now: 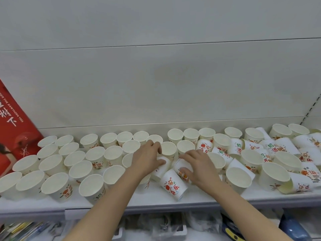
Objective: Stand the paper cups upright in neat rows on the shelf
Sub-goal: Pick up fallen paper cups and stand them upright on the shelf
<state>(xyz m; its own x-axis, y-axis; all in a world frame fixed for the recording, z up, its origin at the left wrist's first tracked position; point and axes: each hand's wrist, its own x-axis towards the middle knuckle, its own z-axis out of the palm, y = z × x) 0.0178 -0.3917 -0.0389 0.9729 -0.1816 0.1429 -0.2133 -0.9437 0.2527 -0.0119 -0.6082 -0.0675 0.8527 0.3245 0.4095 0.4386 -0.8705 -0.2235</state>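
Centrally, smooth tapered white paper cups [90,154] with printed sides crowding a glossy white shelf [156,197], left hand [147,158] curled round a tipped cup [160,168] at six o'clock, right hand [197,166] gripping another fallen cup [180,168].

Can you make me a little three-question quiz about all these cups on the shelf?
1. True or false: the cups left of the hands all lie on their sides.
2. What does the left hand grip? A) a tipped-over cup B) the red box C) nothing
3. Fill in: the cup with red characters in front of the right hand lies on its ____.

Key:
1. False, they stand upright in rows on the shelf.
2. A.
3. Side. The right hand grips another tipped cup.
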